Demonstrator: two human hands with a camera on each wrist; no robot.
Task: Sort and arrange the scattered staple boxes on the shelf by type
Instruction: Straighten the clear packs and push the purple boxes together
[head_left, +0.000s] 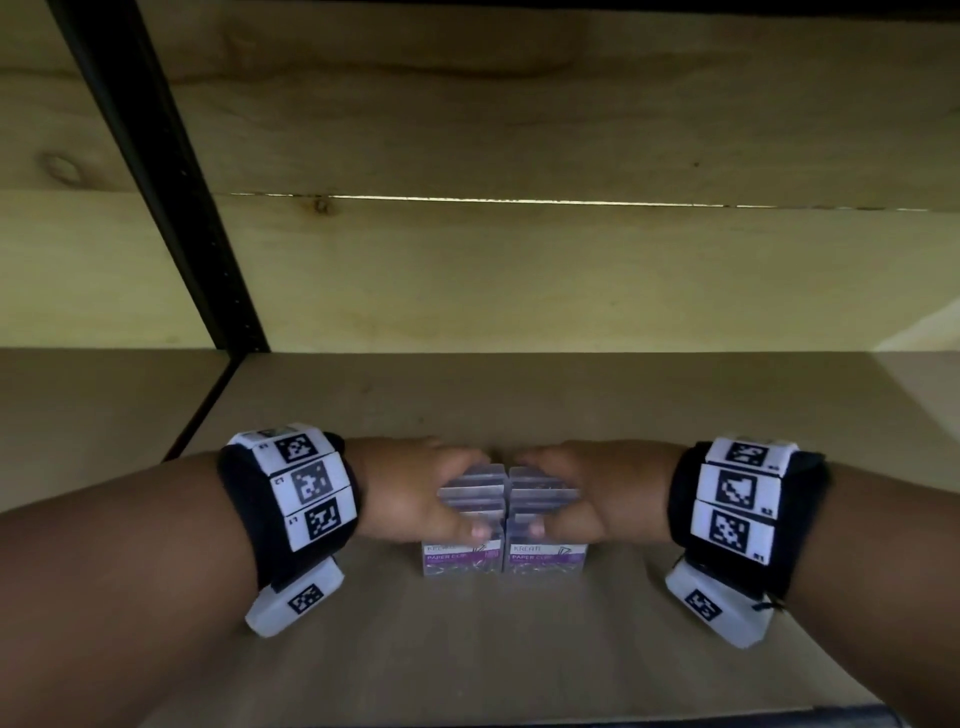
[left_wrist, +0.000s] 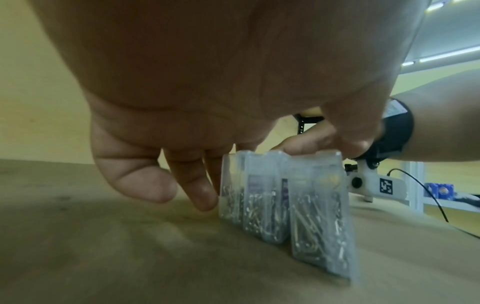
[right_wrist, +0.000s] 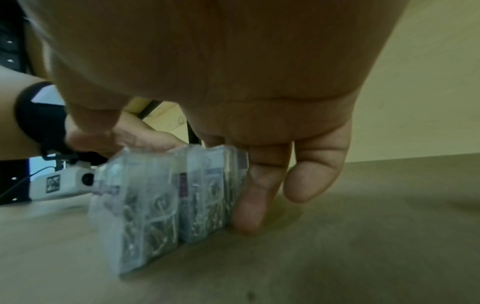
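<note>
Two rows of clear plastic paper clip boxes with purple labels stand side by side on the brown shelf board (head_left: 519, 649). My left hand (head_left: 447, 493) holds the left row (head_left: 463, 558), thumb on the front box and fingers behind the back one. My right hand (head_left: 566, 493) holds the right row (head_left: 546, 558) the same way. In the left wrist view my fingers (left_wrist: 200, 191) press the back of the left row (left_wrist: 293, 201). The right wrist view has my fingers (right_wrist: 254, 201) behind the right row (right_wrist: 166, 201). The rows touch along the middle.
A black metal upright (head_left: 171, 208) runs down the left, in front of the pale wooden back wall (head_left: 571, 270). Bare shelf board lies to both sides and in front of the boxes. In the left wrist view, blue boxes (left_wrist: 441, 190) sit far off.
</note>
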